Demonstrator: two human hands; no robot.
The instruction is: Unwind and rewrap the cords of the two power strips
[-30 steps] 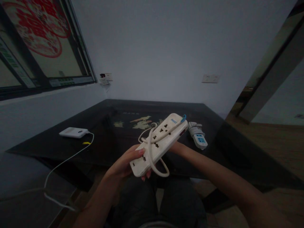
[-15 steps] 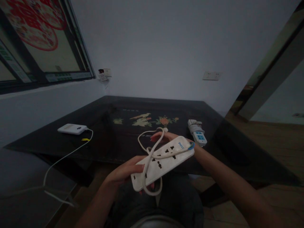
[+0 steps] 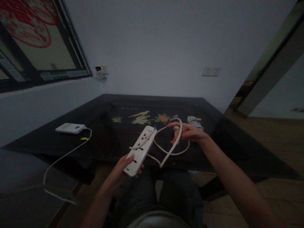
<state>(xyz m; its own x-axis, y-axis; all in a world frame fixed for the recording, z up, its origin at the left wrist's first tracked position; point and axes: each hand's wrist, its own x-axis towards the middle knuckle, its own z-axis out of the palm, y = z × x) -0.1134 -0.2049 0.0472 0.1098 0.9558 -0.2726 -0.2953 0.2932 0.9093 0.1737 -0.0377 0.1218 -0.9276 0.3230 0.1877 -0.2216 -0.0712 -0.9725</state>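
My left hand [image 3: 123, 167] grips the near end of a white power strip [image 3: 140, 149], which points away from me over the front edge of the black table [image 3: 102, 139]. Its white cord [image 3: 169, 150] runs off the strip in loose loops. My right hand [image 3: 188, 133] is to the right of the strip, above the table, with its fingers closed round a loop of that cord. A second, smaller power strip [image 3: 195, 121] with its cord wound round it lies on the table just behind my right hand, partly hidden by it.
A white power bank [image 3: 70, 128] lies at the table's left with a white cable [image 3: 64, 156] trailing off the front edge. Wall sockets [image 3: 211, 71] sit on the back wall, another socket [image 3: 101, 71] near the window. A painted flower design marks the tabletop's middle.
My right hand has left the strip's far end and pulled the cord off to the right, unwinding it. The strip has swung round to point away from me, held by my left hand alone.
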